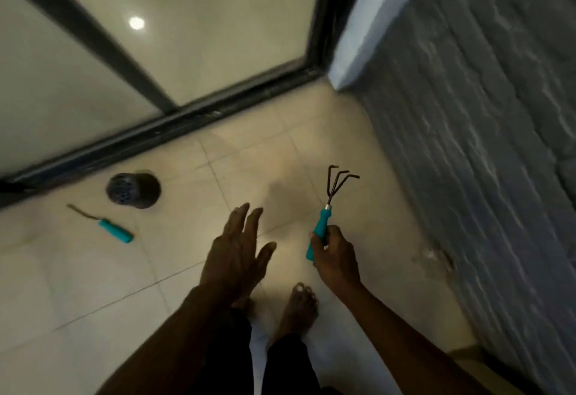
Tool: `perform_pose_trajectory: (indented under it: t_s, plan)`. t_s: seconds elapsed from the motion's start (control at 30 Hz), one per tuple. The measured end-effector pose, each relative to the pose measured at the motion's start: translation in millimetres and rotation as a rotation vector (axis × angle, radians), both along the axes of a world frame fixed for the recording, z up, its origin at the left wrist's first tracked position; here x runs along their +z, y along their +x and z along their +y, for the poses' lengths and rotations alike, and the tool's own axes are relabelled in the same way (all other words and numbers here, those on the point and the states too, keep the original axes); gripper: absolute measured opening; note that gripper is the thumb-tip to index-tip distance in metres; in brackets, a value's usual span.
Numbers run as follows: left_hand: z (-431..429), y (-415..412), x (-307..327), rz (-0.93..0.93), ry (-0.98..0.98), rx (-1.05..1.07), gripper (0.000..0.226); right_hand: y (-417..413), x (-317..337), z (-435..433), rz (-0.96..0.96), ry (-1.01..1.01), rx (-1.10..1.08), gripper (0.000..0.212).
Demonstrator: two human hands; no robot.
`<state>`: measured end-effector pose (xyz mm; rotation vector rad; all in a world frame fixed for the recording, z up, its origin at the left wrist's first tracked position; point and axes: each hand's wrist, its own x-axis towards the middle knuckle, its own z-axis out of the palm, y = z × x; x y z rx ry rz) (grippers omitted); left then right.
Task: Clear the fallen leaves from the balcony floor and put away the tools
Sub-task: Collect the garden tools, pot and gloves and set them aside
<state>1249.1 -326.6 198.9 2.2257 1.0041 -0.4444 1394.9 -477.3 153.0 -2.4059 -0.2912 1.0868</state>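
My right hand (335, 257) grips the teal handle of a small hand rake (327, 207), its three dark prongs pointing up over the cream tiled floor (93, 276). My left hand (237, 251) is held flat above the floor with straight, spread fingers and holds nothing. A second teal-handled garden tool (107, 227) lies on the tiles to the left. A dark plastic pot (134, 190) lies tipped on its side just beyond it, its holed base facing me. No leaves are visible on the floor.
A dark sliding-door track (162, 132) with glass panels runs across the back. A grey rough stone wall (483, 145) closes the right side. My bare feet (297, 310) stand on the tiles below my hands.
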Motion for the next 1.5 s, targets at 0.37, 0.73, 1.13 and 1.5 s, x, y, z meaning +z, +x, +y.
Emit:
perform_pose_trajectory:
  t_s: [0.37,0.73,1.13,1.5]
  plan:
    - [94.6,-196.3,49.7,-0.031,-0.119,0.694,0.077,-141.5,81.4,196.9,-0.175,0.155,0.647,0.041]
    - [148.3,-313.4,-54.7,0.105,-0.22,1.1,0.062,-230.5,-18.4,281.8,-0.182,0.165,0.954,0.04]
    - [227.9,-303.1,-211.4,0.146,-0.272,1.255,0.071,-279.3,-128.2,397.9,-0.237,0.212,1.196,0.052]
    - [263.4,-294.8,-319.2,0.223,-0.097,1.328,0.058,-266.9,-155.6,471.7,-0.129,0.338,1.397,0.034]
